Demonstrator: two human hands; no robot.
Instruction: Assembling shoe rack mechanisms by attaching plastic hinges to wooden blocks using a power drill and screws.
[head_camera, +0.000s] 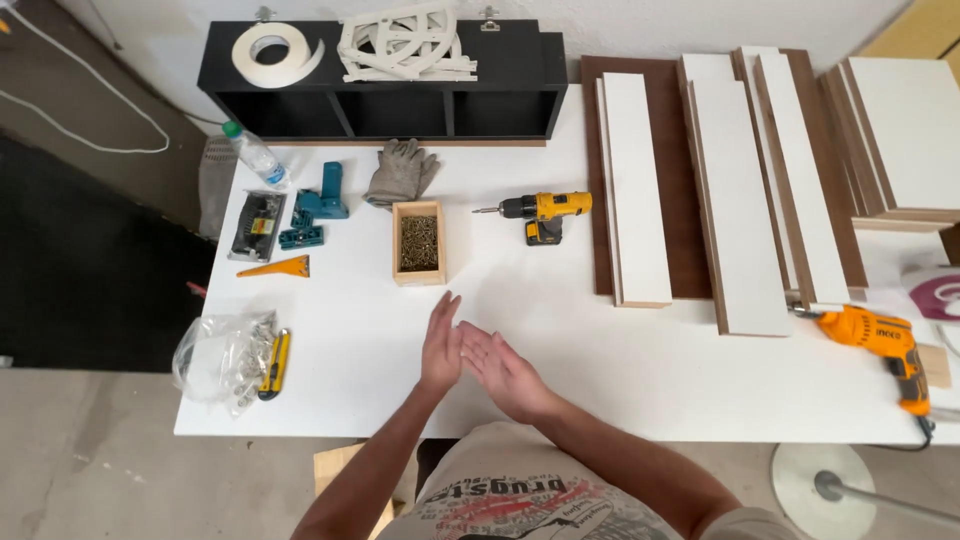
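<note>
Your two forearms come up over the near edge of the white counter (620, 380), and your hands meet just past it, near the middle of that edge. Your left hand (441, 345) stands on edge with straight fingers, holding nothing. Your right hand (505, 372) lies palm up, fingers spread loose, also bare, its fingertips touching or almost touching your left palm.

Straight beyond your hands sits a small wooden box of screws (418, 243), with a pair of grey gloves (401, 172) just behind it. To the right of the box lies a yellow cordless drill (542, 211), its bit pointing left.

Toward the left edge you have a blue clamp jig (318, 206), an orange wedge (278, 267), a yellow utility knife (274, 364) and a clear bag of fittings (222, 355) at the near left corner. A plastic bottle (256, 153) lies near the far left corner.

Along the far edge stands a black shelf unit (380, 70). White boards (740, 200) lie stacked at the right side, and an orange corded drill (880, 345) rests by the near right corner.
</note>
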